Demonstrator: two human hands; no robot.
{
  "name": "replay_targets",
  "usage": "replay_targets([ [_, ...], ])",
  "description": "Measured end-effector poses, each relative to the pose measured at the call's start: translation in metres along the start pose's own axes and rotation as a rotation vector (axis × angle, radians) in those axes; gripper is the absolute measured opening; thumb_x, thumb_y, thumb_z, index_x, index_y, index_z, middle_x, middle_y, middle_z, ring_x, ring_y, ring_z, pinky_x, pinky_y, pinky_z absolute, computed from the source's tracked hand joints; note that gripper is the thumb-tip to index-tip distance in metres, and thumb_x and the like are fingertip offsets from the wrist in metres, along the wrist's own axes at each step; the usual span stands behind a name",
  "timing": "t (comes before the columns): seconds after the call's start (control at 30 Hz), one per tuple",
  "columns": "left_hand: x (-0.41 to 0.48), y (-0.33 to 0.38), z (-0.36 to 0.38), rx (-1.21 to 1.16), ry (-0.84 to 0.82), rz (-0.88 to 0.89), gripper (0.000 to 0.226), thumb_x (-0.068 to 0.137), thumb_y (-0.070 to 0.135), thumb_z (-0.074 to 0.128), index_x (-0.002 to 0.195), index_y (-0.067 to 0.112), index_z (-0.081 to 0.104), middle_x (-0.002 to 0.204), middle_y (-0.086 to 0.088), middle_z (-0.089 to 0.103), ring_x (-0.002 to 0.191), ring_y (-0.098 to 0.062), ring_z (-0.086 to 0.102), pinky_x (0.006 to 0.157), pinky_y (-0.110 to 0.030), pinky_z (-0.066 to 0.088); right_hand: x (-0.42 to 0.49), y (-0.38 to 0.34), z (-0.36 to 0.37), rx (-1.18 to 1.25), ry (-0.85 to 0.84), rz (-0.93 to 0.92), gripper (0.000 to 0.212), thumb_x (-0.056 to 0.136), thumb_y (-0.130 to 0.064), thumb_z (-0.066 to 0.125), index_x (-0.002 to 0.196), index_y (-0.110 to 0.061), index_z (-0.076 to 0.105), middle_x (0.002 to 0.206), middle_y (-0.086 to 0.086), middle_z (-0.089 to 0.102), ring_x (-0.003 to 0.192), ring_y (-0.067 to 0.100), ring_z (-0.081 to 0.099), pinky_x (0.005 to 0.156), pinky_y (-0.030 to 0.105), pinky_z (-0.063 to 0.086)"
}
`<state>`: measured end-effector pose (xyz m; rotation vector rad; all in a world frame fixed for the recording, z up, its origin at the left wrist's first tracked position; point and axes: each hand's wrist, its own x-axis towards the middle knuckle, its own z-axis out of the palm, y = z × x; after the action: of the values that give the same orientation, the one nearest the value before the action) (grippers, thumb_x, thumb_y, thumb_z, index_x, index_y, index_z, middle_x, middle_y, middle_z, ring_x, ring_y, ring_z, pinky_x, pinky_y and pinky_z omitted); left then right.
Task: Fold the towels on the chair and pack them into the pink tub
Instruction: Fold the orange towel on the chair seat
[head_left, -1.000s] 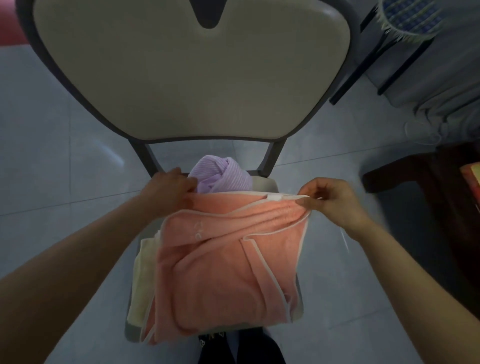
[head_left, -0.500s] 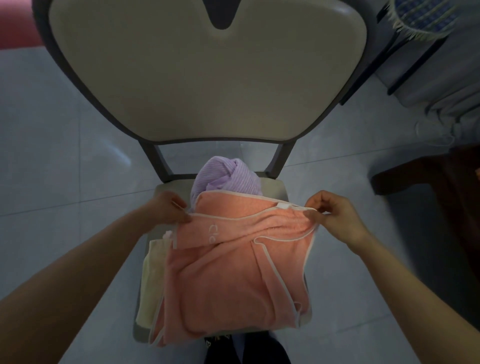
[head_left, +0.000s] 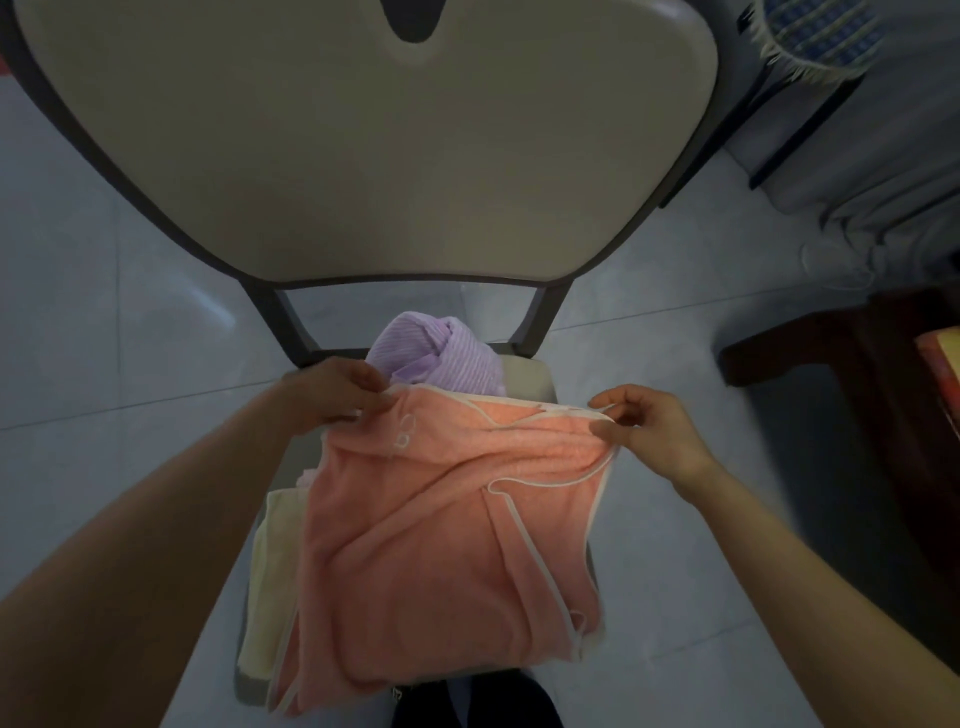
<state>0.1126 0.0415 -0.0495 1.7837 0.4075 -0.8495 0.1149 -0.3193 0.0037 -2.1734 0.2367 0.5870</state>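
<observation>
Pinching the far edge of the pink towel (head_left: 447, 545), the left hand (head_left: 332, 395) grips its left corner and the right hand (head_left: 654, 431) its right corner. The towel drapes over the chair (head_left: 363, 156) seat. A bunched purple towel (head_left: 441, 358) sits just beyond it. A yellow towel (head_left: 270, 571) lies partly beneath it, at left.

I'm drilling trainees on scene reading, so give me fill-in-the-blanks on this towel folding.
The left hand and right hand pinch the salmon-pink terry towel, whose trim is ____.
The crumpled ribbed towel behind it is ____.
A pale yellow towel peeks out on its ____ side.
On the beige-backed chair, all three lie on the ____.
Missing: white; purple; left; seat.
</observation>
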Motion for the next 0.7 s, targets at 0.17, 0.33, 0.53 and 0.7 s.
replay_targets([
  [0.17,-0.022,0.008,-0.011,-0.046,-0.018,0.000,0.041,0.047,0.036,0.090,0.075,0.014,0.071,0.077,-0.007,0.061,0.076,-0.019,0.053,0.068,-0.030,0.043,-0.001,-0.013,-0.006,-0.046,-0.064,0.080,0.015,0.067,-0.012,0.084,0.072,-0.020,0.073,0.081,0.003,0.070,0.074,0.017,0.063,0.072,0.034,0.051],
  [0.33,-0.086,0.036,-0.033,0.021,-0.034,0.034,0.059,0.037,0.052,0.089,0.078,0.014,0.073,0.075,-0.005,0.066,0.074,-0.017,0.059,0.073,-0.028,0.046,-0.019,-0.047,-0.024,-0.525,-0.055,-0.135,0.023,0.070,-0.035,0.081,0.066,-0.046,0.061,0.131,-0.014,0.052,0.126,0.011,0.040,0.109,0.052,0.029],
  [0.53,-0.188,0.084,-0.061,0.138,0.245,0.212,0.009,0.068,0.013,0.079,0.071,0.021,0.074,0.076,0.003,0.074,0.072,-0.007,0.069,0.068,-0.016,0.049,-0.057,-0.109,-0.058,-0.024,-0.181,-0.239,0.007,0.077,-0.008,0.075,0.080,-0.009,0.069,0.074,0.011,0.072,0.070,0.019,0.069,0.071,0.034,0.058],
  [0.7,-0.261,0.117,-0.073,0.016,0.513,0.404,0.015,0.068,-0.004,0.074,0.070,0.010,0.070,0.061,0.005,0.071,0.054,-0.004,0.065,0.054,-0.007,0.048,-0.088,-0.162,-0.096,0.195,-0.171,-0.386,0.008,0.078,-0.002,0.069,0.086,-0.002,0.069,0.075,0.013,0.073,0.070,0.021,0.069,0.066,0.025,0.058],
])
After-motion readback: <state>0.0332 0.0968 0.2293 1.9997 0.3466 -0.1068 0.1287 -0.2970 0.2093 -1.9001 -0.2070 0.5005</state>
